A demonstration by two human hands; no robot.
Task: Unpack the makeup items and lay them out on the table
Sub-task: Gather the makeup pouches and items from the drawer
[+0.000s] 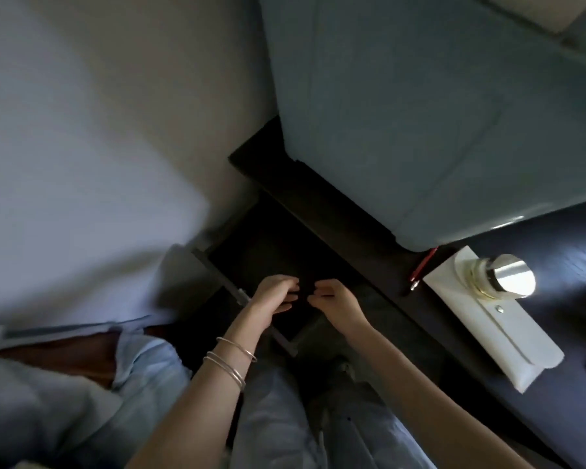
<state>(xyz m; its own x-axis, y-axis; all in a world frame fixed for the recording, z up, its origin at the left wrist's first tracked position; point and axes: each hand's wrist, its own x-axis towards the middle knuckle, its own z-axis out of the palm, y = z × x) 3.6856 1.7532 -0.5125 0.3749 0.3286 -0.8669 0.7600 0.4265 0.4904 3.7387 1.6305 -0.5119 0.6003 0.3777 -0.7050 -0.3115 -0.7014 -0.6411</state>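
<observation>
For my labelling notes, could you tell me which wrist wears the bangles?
The left hand: silver bangles circle its wrist; the right hand has none.

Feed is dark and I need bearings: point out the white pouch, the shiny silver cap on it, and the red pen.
Flat white pouch [508, 336]: head view, bare middle of its flap.
Shiny round silver cap [514, 276]: head view, cap's top face.
Thin red pen [424, 264]: head view, mid-barrel.

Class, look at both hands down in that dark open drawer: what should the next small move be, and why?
Probably lift out whatever the fingers are working on. Both the left hand and right hand are curled close together inside the dark drawer, but it is too dim to tell what they hold, and the dark tabletop is beside them.
</observation>
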